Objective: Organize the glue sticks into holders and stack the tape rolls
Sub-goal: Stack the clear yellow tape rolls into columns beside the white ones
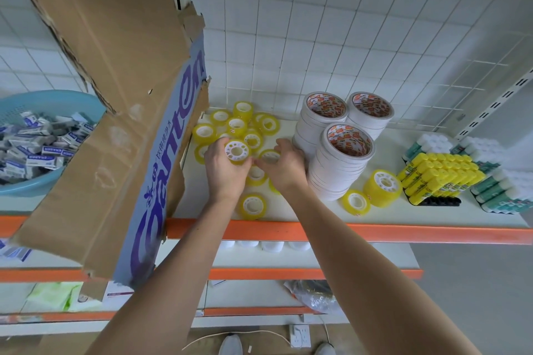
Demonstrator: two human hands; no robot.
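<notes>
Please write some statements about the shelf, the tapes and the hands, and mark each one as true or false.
1. The left hand holds a yellow tape roll. True.
2. The white tape stacks stand left of the loose yellow rolls. False: they stand to the right.
3. The blue basket holds glue sticks. False: it holds small boxes; the glue sticks are on the shelf's right end.
4. The shelf edge is orange. True.
5. The right hand grips a white roll. False: its fingers reach among yellow rolls.
</notes>
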